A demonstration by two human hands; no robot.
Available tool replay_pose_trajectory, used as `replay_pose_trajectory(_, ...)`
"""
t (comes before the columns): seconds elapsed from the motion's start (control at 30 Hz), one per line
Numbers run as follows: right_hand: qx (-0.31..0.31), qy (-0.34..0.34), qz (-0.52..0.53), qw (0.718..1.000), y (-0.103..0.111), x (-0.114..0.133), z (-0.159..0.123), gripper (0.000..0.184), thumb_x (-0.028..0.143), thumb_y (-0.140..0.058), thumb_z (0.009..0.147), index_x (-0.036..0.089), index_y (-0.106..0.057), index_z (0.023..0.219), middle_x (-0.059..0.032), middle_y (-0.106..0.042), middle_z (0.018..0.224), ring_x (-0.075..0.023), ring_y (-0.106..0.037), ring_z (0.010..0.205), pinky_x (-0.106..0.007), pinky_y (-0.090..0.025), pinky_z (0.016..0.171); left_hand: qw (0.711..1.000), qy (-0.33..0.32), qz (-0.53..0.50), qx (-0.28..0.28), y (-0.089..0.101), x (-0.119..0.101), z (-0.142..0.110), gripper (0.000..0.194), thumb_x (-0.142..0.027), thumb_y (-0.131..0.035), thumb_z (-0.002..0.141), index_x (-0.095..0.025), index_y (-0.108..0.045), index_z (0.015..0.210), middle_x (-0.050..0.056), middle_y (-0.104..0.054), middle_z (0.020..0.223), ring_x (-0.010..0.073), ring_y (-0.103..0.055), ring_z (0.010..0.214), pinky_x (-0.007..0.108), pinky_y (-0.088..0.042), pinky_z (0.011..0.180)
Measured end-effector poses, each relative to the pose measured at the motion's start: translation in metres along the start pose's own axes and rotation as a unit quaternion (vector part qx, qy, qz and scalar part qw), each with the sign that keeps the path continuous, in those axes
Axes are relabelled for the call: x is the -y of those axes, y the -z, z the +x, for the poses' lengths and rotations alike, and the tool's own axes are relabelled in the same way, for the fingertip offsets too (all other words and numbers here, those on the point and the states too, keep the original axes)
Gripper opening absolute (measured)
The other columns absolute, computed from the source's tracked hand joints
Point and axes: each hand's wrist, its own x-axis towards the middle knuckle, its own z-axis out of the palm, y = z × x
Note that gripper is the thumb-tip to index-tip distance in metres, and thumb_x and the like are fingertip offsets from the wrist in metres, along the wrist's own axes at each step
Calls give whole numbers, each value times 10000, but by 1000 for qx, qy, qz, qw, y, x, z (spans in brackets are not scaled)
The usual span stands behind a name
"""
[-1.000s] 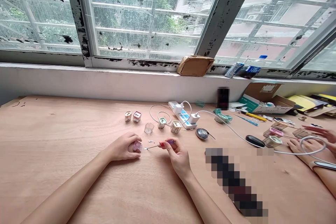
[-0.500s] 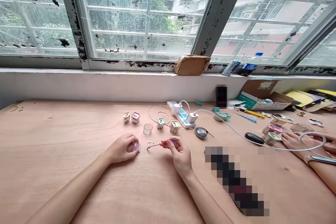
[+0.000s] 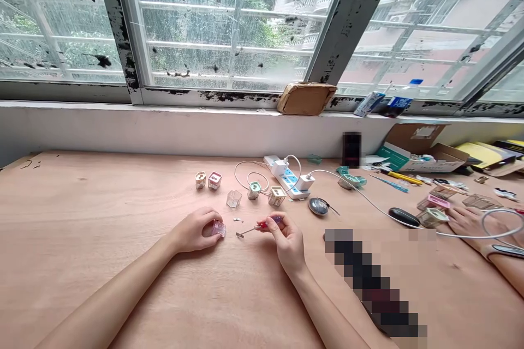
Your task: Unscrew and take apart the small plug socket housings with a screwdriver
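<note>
1. The left hand (image 3: 191, 230) curls around a small clear pink-tinted cube (image 3: 218, 228), clamping it.
2. The right hand (image 3: 287, 241), just apart from the left, pinches a red-handled small screwdriver (image 3: 257, 227), tip toward the left hand.
3. Tiny metal pieces (image 3: 236, 219) lie just beyond the tip; a clear plastic hexagonal cup (image 3: 233, 199) stands farther ahead.

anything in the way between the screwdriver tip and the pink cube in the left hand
Nothing visible stands in the way. The small red-handled screwdriver, held in the right hand, points its metal tip toward the transparent pink plastic cube in the left hand across bare plywood; tiny metal bits lie just off that line.
</note>
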Motion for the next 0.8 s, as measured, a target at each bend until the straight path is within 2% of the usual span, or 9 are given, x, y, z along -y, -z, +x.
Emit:
replay_pose_trajectory(0.17,4,9,-16,1000,3,2,1,342,486,-694,822,169,-567,841,-57,-670,751,-203,-681,689,-337,-592,657,1000,-16,-20,11,-3,-10,1,263,-239,-647,790,-193,-618,1047,51,-632,1017,165,-574,929,274,-457,846)
replay_pose_trajectory(0.37,0,4,-25,1000,3,2,3,356,501,-689,817,169,-561,839,-58,-673,753,-202,-678,657,-340,-589,639,994,-78,-32,70,-18,-26,5,365,-228,-670,763,-214,-618,1124,50,-662,1061,200,-572,1045,295,-473,908)
replay_pose_trajectory(0.53,3,-6,-25,1000,3,2,3,369,511,-690,811,170,-552,845,-60,-677,759,-207,-684,649,-345,-591,644,993,-92,-26,76,-18,-27,6,362,-244,-649,787,-219,-624,1147,58,-658,1126,211,-550,1122,307,-477,962)
replay_pose_trajectory(0.8,-4,-8,-31,999,3,3,4,383,531,-688,805,174,-554,839,-61,-677,752,-211,-684,649,-350,-592,647,992,-87,-1,88,-18,-27,7,333,-256,-652,785,-212,-640,1114,67,-661,1030,221,-569,1091,311,-488,937)
